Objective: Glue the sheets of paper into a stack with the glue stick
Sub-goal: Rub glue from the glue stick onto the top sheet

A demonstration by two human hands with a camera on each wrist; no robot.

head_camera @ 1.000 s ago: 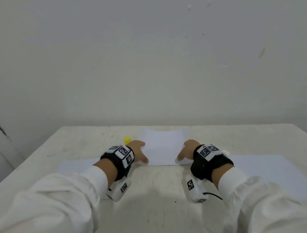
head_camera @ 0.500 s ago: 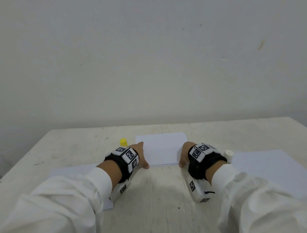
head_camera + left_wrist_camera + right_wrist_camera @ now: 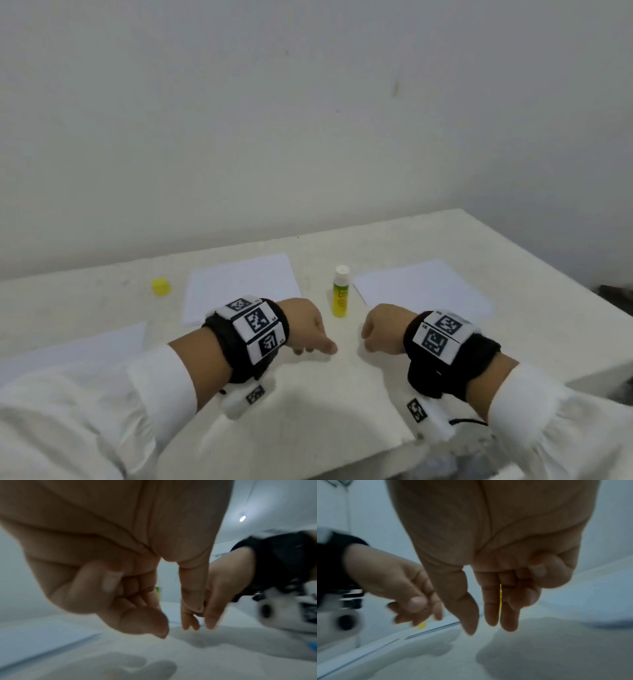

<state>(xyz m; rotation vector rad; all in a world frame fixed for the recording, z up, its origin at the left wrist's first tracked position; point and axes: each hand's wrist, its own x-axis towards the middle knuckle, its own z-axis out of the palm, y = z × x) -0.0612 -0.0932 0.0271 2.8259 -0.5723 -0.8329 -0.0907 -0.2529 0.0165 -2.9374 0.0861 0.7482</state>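
Note:
A small stack of white paper (image 3: 239, 284) lies on the table (image 3: 342, 404) beyond my left wrist. To its right the yellow-green glue stick (image 3: 340, 294) stands upright with a white top. Its yellow cap (image 3: 161, 286) sits left of the stack. Another white sheet (image 3: 423, 291) lies at the right. My left hand (image 3: 311, 342) and right hand (image 3: 373, 339) hover side by side above bare table, nearer to me than the glue stick. Each wrist view shows its own hand, left hand (image 3: 137, 608) and right hand (image 3: 488, 608), with loosely hanging fingers holding nothing.
One more white sheet (image 3: 72, 346) lies at the near left, partly under my left sleeve. The table's right edge (image 3: 548, 274) runs close to the right sheet. A plain wall stands behind the table.
Both hands have lifted off the near corners of the middle paper stack and drawn back toward me. The head view has swung, so the glue stick now shows in full.

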